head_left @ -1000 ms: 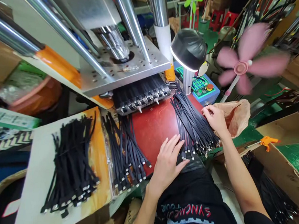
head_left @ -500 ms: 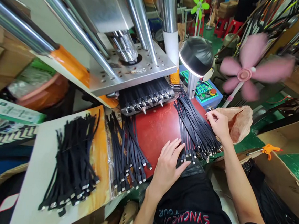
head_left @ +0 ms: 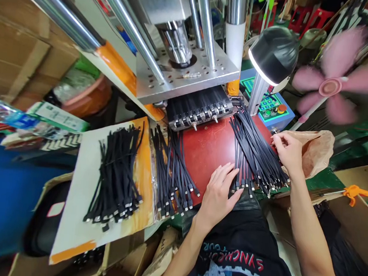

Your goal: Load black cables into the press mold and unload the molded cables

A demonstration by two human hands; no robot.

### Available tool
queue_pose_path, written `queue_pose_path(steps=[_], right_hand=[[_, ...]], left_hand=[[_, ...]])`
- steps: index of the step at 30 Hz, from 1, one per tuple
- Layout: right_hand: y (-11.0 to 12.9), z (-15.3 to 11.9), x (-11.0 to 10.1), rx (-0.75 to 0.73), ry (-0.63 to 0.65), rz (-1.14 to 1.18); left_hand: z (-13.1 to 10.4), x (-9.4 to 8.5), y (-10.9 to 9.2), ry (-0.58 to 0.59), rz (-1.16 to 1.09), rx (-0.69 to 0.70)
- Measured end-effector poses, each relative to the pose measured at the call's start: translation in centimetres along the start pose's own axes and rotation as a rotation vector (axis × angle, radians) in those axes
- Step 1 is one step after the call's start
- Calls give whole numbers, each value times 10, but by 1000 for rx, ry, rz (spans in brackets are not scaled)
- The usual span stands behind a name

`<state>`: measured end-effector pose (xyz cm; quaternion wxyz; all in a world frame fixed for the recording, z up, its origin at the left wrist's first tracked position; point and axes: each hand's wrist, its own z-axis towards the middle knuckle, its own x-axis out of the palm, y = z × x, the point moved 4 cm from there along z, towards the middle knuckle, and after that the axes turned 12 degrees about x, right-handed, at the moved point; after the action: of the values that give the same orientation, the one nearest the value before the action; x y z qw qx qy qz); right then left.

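Note:
My left hand (head_left: 219, 193) rests palm down near the front of the red work surface (head_left: 204, 146), fingers stretched out and thumb apart. Its fingertips are beside the ends of a spread bundle of flat black cables (head_left: 255, 150) with metal plugs. To the right of those cables, my right hand (head_left: 288, 154) has its fingers curled together near the front of a blue control box (head_left: 279, 115). Whatever those fingers may hold is hidden. Left of my left hand lies a second, looser group of black cables (head_left: 175, 171).
A press with a metal plate (head_left: 191, 79) stands above a fixture (head_left: 202, 109) holding cables in a row. A lit lamp (head_left: 273, 53), a spinning pink fan (head_left: 330, 87) and a brown paper bag (head_left: 318, 155) are at right. More cables (head_left: 117, 173) lie on a white board (head_left: 68, 231).
The camera view has turned, so the whole scene sits further right in the picture. Both hands keep nearly the same place and pose relative to the cables.

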<state>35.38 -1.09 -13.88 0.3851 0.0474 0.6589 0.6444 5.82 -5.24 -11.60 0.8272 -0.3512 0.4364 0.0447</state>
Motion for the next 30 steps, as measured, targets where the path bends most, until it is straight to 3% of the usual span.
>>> queue_pose_path(steps=[7,15,30], right_hand=[[5,-1,-1,18,-5,3],[5,-2,-2,48,-16,10],[0,-1,-3,33,-13,6]], left_hand=[[2,-2,-2,141,-8,8],[4,-2,-3,114,4,-16],[3,2,-5,165,61,5]])
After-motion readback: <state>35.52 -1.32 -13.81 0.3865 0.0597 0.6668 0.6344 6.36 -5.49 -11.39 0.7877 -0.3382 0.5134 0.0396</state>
